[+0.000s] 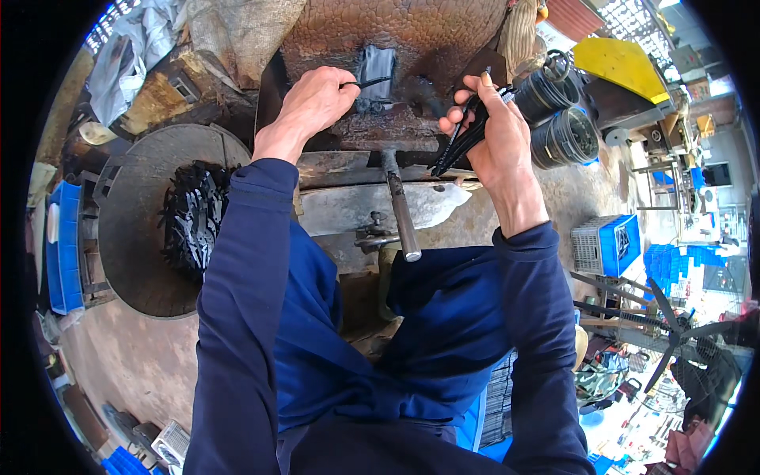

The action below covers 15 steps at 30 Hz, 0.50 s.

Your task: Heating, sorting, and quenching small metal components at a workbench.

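My left hand (315, 109) pinches one thin dark metal piece (372, 82) by its end. The piece points right, across a bright smooth metal block (377, 70) set in a worn, rust-brown machine (443, 39). In my right hand (499, 134) is a bunch of similar dark slim pieces (461, 144), fingers curled round them and their ends hanging down to the left. What exactly these pieces are I cannot make out. Below and between my hands a steel rod handle (401, 210) sticks out toward me from the machine.
To my left stands a wide round metal pan (142, 237) with a heap of dark slim pieces (196, 214). Black buckets (564, 138) stand right of the machine. Farther right are a blue and grey crate (609, 244) and a black fan (673, 336). A blue bin (65, 245) sits far left.
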### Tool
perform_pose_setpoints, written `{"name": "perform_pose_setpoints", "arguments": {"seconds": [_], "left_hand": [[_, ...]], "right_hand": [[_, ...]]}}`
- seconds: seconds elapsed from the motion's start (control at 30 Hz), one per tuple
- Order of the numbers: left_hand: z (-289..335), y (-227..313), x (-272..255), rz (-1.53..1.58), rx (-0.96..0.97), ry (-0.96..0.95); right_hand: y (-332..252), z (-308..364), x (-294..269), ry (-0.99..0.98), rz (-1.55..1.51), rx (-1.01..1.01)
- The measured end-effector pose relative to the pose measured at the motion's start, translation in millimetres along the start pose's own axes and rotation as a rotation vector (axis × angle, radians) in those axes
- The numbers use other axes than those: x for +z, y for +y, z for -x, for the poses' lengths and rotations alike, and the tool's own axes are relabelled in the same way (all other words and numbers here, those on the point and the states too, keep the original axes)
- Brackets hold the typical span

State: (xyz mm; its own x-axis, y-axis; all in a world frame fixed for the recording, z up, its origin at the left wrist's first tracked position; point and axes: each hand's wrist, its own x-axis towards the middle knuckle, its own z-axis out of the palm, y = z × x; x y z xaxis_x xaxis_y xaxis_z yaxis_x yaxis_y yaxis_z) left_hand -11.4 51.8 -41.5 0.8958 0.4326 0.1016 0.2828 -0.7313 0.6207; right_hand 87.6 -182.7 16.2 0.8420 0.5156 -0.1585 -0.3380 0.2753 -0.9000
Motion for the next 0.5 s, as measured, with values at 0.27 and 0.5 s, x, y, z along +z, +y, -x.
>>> {"name": "perform_pose_setpoints", "arguments": {"seconds": [0.27,0.5], "left_hand": [[-1.1,7.1,-5.3,-0.002,-0.099,-0.072],[-1.8,5.0,-3.1,-0.026,-0.062,-0.051]], "right_hand": [[0.5,1.7,5.1,0.035,0.014,0.03],[2.2,2.1,7.6,0.029,0.037,0.046]]}}
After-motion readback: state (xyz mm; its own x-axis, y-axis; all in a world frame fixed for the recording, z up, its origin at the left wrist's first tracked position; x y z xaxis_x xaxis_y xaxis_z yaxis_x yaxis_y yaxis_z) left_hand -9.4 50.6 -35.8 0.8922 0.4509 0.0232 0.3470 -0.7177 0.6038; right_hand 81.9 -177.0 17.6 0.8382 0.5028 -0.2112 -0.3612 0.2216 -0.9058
